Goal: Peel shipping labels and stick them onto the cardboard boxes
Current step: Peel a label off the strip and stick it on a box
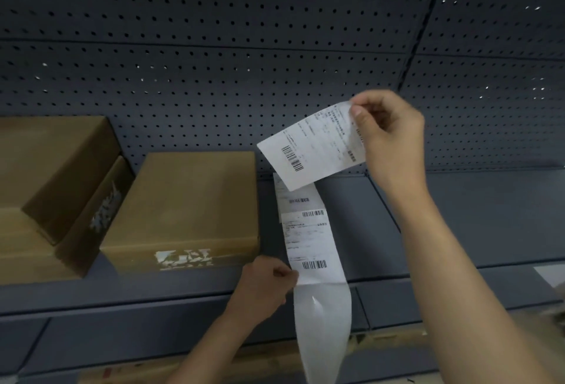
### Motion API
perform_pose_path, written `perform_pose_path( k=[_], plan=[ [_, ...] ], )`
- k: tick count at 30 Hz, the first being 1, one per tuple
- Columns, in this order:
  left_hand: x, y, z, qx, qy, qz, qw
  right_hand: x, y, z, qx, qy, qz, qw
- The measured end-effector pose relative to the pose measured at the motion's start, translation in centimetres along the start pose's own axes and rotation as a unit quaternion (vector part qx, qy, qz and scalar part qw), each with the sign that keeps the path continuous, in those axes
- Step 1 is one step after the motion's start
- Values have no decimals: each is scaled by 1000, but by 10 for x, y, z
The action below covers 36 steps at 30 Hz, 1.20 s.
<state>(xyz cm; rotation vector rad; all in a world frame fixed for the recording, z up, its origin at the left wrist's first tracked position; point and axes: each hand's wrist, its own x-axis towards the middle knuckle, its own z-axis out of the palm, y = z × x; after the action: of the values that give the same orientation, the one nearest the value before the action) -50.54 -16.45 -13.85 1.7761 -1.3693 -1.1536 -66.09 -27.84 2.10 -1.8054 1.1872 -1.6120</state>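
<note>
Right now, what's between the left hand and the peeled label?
Head view: the label strip, two printed labels still on it, pinched by the left hand, runs up behind the peeled label.
</note>
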Motion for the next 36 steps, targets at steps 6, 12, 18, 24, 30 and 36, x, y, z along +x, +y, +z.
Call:
perform_pose_path(
  k=[6, 12, 18, 24, 30, 36],
  plan=[
    [-29, 12, -46, -1, 117, 116, 986, -5, -6, 17, 10, -107, 5, 994],
    [-39, 30, -101, 25, 330, 317, 889, -18, -23, 38, 18, -250, -30, 968],
    [-22, 27, -127, -31, 286, 260, 922, -31, -33, 69, 14, -288, -32, 957],
    [-22, 7, -146, -73, 273, 240, 929, -35, -40, 99, -17, -296, -40, 954],
    [-16, -8, -176, -165, 264, 200, 929, -45, -53, 125, -51, -301, -12, 952],
    [-7, -21, -214, -315, 241, 141, 907, -63, -42, 151, -6, -161, 121, 979]
  ],
)
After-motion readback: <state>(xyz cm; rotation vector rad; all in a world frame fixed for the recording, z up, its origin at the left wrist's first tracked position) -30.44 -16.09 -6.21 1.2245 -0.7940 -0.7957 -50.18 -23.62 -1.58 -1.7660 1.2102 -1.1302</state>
